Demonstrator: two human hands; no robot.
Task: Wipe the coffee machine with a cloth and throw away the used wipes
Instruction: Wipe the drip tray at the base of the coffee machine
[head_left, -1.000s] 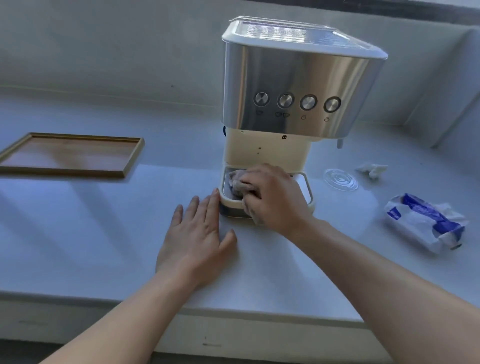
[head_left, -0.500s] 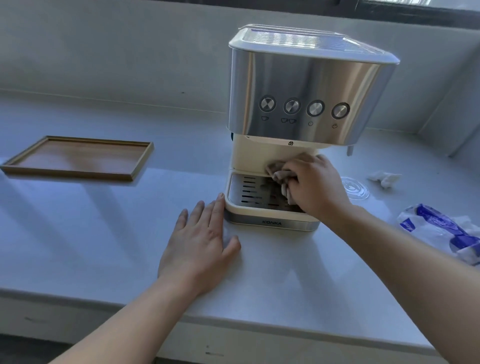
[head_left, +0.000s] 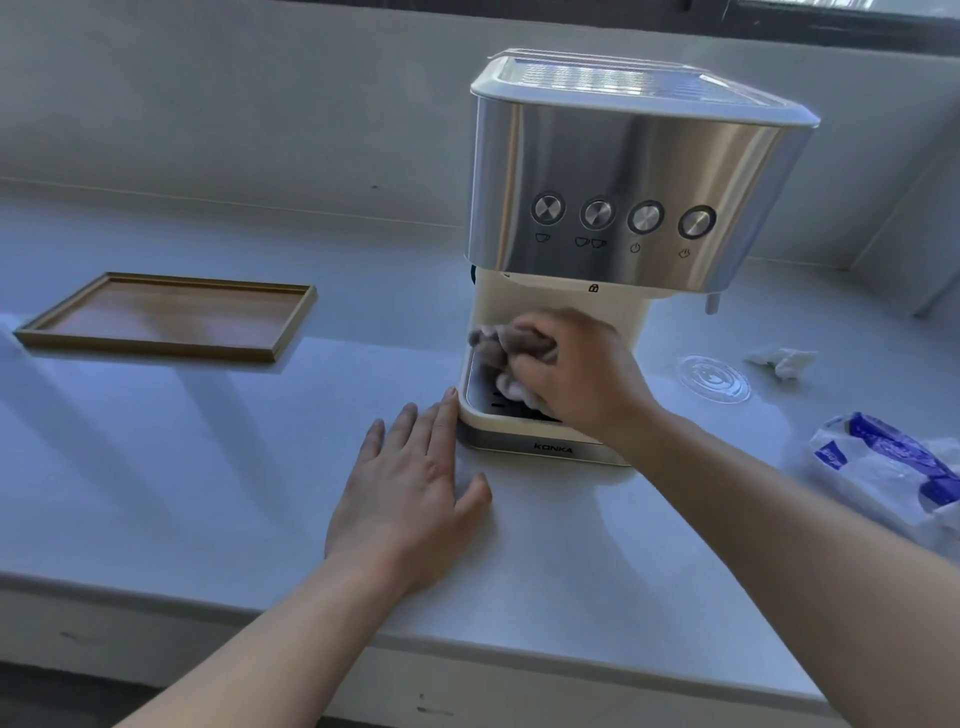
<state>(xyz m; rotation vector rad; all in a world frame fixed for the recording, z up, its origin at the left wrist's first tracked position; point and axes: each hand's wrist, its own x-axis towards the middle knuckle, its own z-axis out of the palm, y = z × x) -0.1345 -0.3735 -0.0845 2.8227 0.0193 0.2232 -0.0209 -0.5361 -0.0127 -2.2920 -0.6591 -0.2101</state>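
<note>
Desk (head_left: 156, 467): pale, runs the full width, wall behind it. Coffee machine (head_left: 623, 171) stands upright at the back centre-right, steel front over a cream body, KONKA on the base strip. Wooden tray (head_left: 171, 317) lies flat far left, well apart from the machine. Wipes pack (head_left: 883, 467), blue and white plastic, lies on the desk at the right edge, near my right forearm. Drip tray (head_left: 493, 422) sits in the machine's base, cream rim with a dark slotted grate, mostly covered by my hand. Left grip (head_left: 410, 499): flat on the desk, palm down, fingers straight and a little spread, holding nothing; the index fingertip is at the drip tray's left front corner, and I can't tell if it touches. Right grip (head_left: 582, 379): fingers curled tight round the cloth (head_left: 498, 343), over the drip tray. The cloth is grey-brown and bunched; it sticks out left of my knuckles against the cream column under the head, with a fold hanging down onto the grate. Clear round disc (head_left: 714, 376) lies flat on the desk just right of the machine. Crumpled white wipe (head_left: 784, 358) lies just beyond the disc, loose on the desk. Four round buttons (head_left: 597, 213) sit in a row on the steel front.
</note>
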